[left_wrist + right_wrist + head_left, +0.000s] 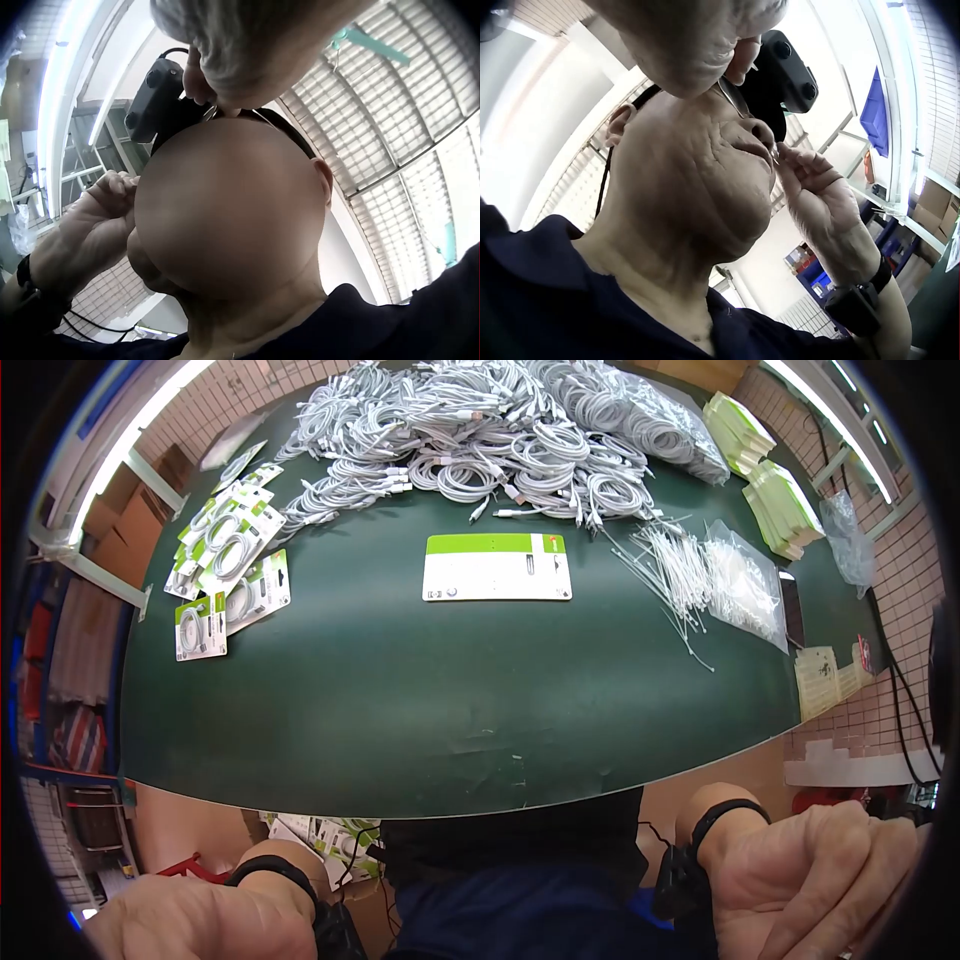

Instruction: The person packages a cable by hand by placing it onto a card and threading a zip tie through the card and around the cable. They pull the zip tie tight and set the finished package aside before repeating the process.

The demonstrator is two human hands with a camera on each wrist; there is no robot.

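Both hands are raised to the person's face, low at the edges of the head view. My left hand [205, 920] has its fingers drawn together; in the right wrist view, the left hand [821, 199] pinches at the thin edge of a pair of glasses. My right hand [800, 870] is bent inward with curled fingers, and in its wrist view a metal rim of the glasses [733, 97] shows right under it. The fingertips are partly hidden. A flat white and green packaging card [495, 575] lies on the green table [400, 710], away from both hands.
Coiled white cables [460, 430] are heaped at the back. Packed cables on cards [230, 550] lie at the left. Loose white cable ties [670, 575] and a bag of ties [745, 585] are at the right, near stacked green-white cards [780, 510]. A black head camera [787, 71] sits above the face.
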